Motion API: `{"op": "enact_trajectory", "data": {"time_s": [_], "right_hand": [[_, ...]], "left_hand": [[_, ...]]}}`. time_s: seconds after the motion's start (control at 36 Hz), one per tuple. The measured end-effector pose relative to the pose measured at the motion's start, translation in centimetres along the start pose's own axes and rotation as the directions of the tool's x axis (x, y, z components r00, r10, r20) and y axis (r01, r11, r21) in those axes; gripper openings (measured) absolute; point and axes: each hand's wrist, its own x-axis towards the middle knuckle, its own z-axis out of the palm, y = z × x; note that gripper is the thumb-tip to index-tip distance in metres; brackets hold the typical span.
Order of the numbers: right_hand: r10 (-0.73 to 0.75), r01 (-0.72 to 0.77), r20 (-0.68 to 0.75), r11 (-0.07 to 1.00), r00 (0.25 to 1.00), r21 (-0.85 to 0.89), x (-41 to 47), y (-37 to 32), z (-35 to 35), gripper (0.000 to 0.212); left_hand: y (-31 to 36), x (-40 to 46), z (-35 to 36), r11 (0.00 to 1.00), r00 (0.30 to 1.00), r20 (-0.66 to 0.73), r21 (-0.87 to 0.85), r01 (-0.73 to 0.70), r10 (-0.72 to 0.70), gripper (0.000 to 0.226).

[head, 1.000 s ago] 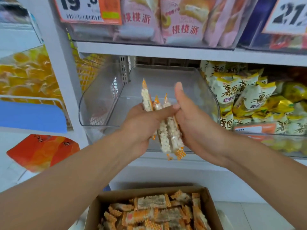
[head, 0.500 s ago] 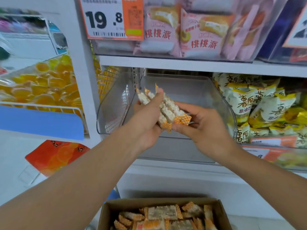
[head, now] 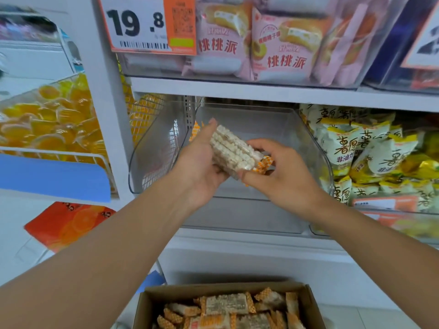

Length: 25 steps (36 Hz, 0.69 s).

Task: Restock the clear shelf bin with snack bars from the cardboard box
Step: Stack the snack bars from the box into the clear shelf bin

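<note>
A small stack of snack bars [head: 234,150], pale puffed-rice sticks in clear wrappers with orange checked ends, is held between both hands just inside the mouth of the clear shelf bin [head: 152,148]. My left hand [head: 199,162] grips the stack's left side, thumb up along it. My right hand [head: 278,172] pinches the orange ends on the right. The bars lie nearly flat, tilted up to the left. The bin looks bare inside. Below, the open cardboard box [head: 311,302] holds several more bars.
Yellow and white snack bags [head: 363,148] fill the bin to the right. Pink cake packs [head: 280,43] and a 19.8 price tag [head: 147,24] sit on the shelf above. Orange jelly cups [head: 47,119] are in a rack at left.
The bars went from upright to nearly flat and moved deeper into the bin's mouth. My right hand shifted from flat against the stack to pinching its orange ends.
</note>
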Motion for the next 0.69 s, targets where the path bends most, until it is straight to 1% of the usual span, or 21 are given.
{"op": "enact_trajectory", "data": {"time_s": [0.06, 0.11, 0.17, 0.22, 0.31, 0.33, 0.36, 0.39, 0.42, 0.44, 0.47, 0.5, 0.53, 0.56, 0.58, 0.61, 0.64, 0.67, 0.69], "right_hand": [[0.014, -0.018, 0.062, 0.998, 0.998, 0.060, 0.1, 0.2, -0.2, 0.047], [0.020, -0.029, 0.097, 0.995, 0.995, 0.094, 0.3, 0.6, -0.1, 0.045], [0.020, -0.033, 0.127, 0.994, 0.992, 0.100, 0.7, 1.1, 0.3, 0.043], [0.008, -0.020, 0.160, 0.997, 0.987, 0.080, 1.3, 1.5, 0.9, 0.041], [-0.010, 0.003, 0.183, 0.999, 0.983, 0.036, 2.2, 1.6, 1.6, 0.039], [-0.026, 0.027, 0.195, 1.000, 0.980, -0.002, 2.7, 1.5, 1.6, 0.039], [-0.036, 0.048, 0.210, 0.998, 0.977, -0.052, 3.4, 1.6, 1.6, 0.038], [-0.038, 0.061, 0.222, 0.993, 0.974, -0.097, 4.3, 1.7, 1.6, 0.036], [-0.033, 0.066, 0.221, 0.987, 0.975, -0.145, 5.5, 2.0, 1.7, 0.033], [-0.021, 0.064, 0.213, 0.978, 0.977, -0.197, 6.8, 2.6, 1.9, 0.032], [-0.005, 0.058, 0.208, 0.967, 0.978, -0.246, 8.3, 3.2, 2.3, 0.032], [0.015, 0.047, 0.213, 0.958, 0.977, -0.282, 9.8, 4.0, 2.9, 0.033], [0.034, 0.037, 0.225, 0.952, 0.974, -0.304, 11.2, 4.7, 3.6, 0.035], [0.048, 0.033, 0.239, 0.945, 0.970, -0.325, 12.5, 5.3, 4.4, 0.038], [0.050, 0.042, 0.254, 0.938, 0.966, -0.343, 13.7, 5.8, 5.3, 0.042], [0.056, 0.042, 0.265, 0.936, 0.963, -0.351, 14.7, 6.2, 6.2, 0.045], [0.057, 0.042, 0.275, 0.939, 0.960, -0.342, 15.5, 6.5, 7.1, 0.048], [0.058, 0.040, 0.284, 0.943, 0.957, -0.329, 16.2, 6.8, 8.0, 0.050], [0.055, 0.048, 0.303, 0.945, 0.951, -0.325, 16.8, 6.9, 9.0, 0.051]], "left_hand": [[0.7, 0.5, -1.1, 0.999, 0.997, -0.060, 0.034, -0.036, 0.038, 0.037], [1.1, 1.3, -2.3, 0.993, 0.989, -0.123, 0.100, -0.066, 0.078, 0.041], [0.9, 1.9, -2.9, 0.983, 0.987, -0.127, 0.166, -0.079, 0.101, 0.026], [0.4, 2.1, -3.0, 0.976, 0.986, -0.116, 0.193, -0.098, 0.122, 0.017], [0.1, 2.5, -3.2, 0.975, 0.982, -0.127, 0.192, -0.112, 0.138, 0.024], [0.3, 2.7, -3.3, 0.970, 0.981, -0.133, 0.219, -0.109, 0.141, 0.022], [0.6, 2.8, -3.6, 0.944, 0.975, -0.150, 0.311, -0.112, 0.165, 0.019], [1.1, 2.9, -3.9, 0.873, 0.962, -0.161, 0.473, -0.120, 0.220, 0.020], [1.5, 3.0, -4.6, 0.721, 0.942, -0.128, 0.677, -0.146, 0.311, 0.027], [1.8, 3.0, -5.3, 0.479, 0.921, -0.030, 0.860, -0.175, 0.389, 0.033], [2.2, 2.7, -6.1, 0.195, 0.904, 0.103, 0.961, -0.198, 0.414, 0.036], [2.4, 2.4, -6.9, -0.033, 0.897, 0.221, 0.974, -0.226, 0.383, 0.035], [2.4, 2.2, -7.7, -0.191, 0.899, 0.304, 0.948, -0.254, 0.314, 0.034], [2.4, 1.8, -8.4, -0.286, 0.911, 0.339, 0.920, -0.268, 0.235, 0.033], [2.3, 1.6, -8.8, -0.338, 0.932, 0.328, 0.904, -0.262, 0.155, 0.035], [2.2, 1.2, -9.0, -0.357, 0.954, 0.291, 0.900, -0.249, 0.069, 0.040], [2.1, 1.0, -9.2, -0.343, 0.965, 0.261, 0.906, -0.248, -0.008, 0.045], [1.9, 0.7, -9.2, -0.315, 0.965, 0.255, 0.913, -0.259, -0.054, 0.048], [1.8, 0.6, -9.2, -0.299, 0.961, 0.269, 0.913, -0.276, -0.066, 0.049]]}}
